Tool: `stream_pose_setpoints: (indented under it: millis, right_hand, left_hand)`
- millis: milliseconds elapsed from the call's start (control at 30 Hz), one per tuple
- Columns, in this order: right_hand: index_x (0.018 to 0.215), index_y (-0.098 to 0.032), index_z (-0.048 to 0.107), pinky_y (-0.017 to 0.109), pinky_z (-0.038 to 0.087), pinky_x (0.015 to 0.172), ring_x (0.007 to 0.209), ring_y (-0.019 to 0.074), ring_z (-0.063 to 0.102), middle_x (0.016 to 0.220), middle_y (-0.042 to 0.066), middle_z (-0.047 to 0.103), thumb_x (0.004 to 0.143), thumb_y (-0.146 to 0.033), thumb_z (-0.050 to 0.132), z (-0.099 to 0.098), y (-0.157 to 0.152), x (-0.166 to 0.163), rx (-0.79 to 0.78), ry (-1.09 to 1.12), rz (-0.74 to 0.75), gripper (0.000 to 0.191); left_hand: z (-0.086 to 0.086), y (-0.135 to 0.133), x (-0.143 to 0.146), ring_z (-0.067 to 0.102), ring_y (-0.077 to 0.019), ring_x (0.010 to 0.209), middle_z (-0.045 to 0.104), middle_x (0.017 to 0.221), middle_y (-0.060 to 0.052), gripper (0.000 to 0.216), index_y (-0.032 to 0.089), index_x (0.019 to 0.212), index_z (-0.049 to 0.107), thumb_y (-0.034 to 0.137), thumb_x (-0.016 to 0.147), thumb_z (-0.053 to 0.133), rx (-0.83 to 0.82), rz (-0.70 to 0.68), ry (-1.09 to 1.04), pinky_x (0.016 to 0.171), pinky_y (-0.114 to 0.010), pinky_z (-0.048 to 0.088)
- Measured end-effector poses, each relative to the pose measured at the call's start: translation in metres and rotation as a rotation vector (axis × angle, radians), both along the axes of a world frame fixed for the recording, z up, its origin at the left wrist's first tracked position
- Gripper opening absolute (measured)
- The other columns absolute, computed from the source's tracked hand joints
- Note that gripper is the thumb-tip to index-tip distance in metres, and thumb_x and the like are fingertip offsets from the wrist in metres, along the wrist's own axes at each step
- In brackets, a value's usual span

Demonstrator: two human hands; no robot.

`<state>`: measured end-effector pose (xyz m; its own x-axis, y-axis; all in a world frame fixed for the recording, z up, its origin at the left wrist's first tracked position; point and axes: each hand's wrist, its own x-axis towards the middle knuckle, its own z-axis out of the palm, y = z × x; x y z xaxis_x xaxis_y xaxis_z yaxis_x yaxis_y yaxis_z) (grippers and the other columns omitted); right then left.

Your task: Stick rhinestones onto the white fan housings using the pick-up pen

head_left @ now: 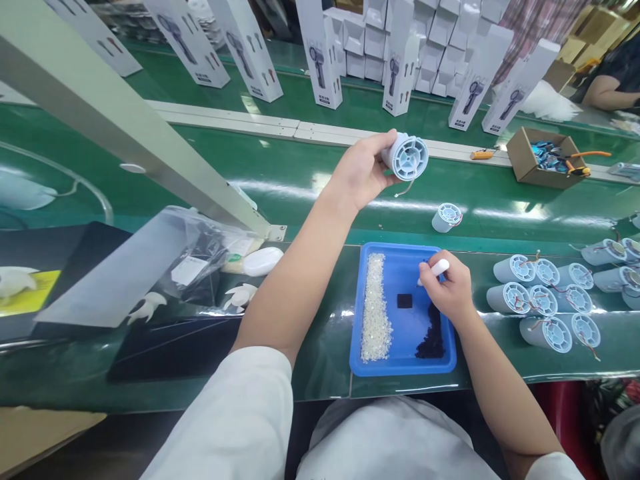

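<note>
Left hand (pixel 367 167) is gripping one blue cylinder (pixel 409 159), right hand (pixel 450 285) is pinching white tool (pixel 440 267) over blue tray (pixel 406 341); more cylinders (pixel 543 300) are sitting on bench (pixel 324 340), finished or not unclear.

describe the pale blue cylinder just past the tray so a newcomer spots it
Find the blue tray on the green bench. Just beyond its far right corner rests a pale blue cylinder, spoked end showing. It sits alone, unlike the clustered cylinders right of the tray or the held cylinder in the left hand.
</note>
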<state>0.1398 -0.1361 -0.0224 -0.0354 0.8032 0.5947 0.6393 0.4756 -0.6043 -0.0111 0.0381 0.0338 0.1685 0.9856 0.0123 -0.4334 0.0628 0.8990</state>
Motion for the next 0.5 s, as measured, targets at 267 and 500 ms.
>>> stream_pose_setpoints:
  millis: [267, 500]
  right_hand:
    - [0.065, -0.022, 0.044, 0.023, 0.037, 0.050, 0.049, 0.0094, 0.042, 0.057, -0.005, 0.049, 0.085, -0.016, 0.058, 0.000, 0.000, 0.000, 0.031, -0.013, 0.011, 0.025]
    - [0.068, -0.022, 0.043, 0.023, 0.038, 0.052, 0.054, 0.0102, 0.046, 0.061, -0.004, 0.050, 0.086, -0.015, 0.056, 0.001, 0.001, -0.004, 0.013, -0.047, 0.152, 0.024]
  left_hand:
    - [0.005, -0.009, 0.003, 0.064, -0.0258, 0.106, 0.057, 0.090, -0.006, 0.023, 0.015, 0.088, 0.053, 0.037, 0.088, 0.059, -0.055, -0.061, -0.035, 0.085, -0.040, 0.058]
    - [0.004, -0.012, 0.008, 0.063, -0.0249, 0.107, 0.056, 0.089, -0.005, 0.015, 0.015, 0.086, 0.052, 0.029, 0.090, 0.051, -0.049, -0.073, -0.002, 0.086, -0.042, 0.056]
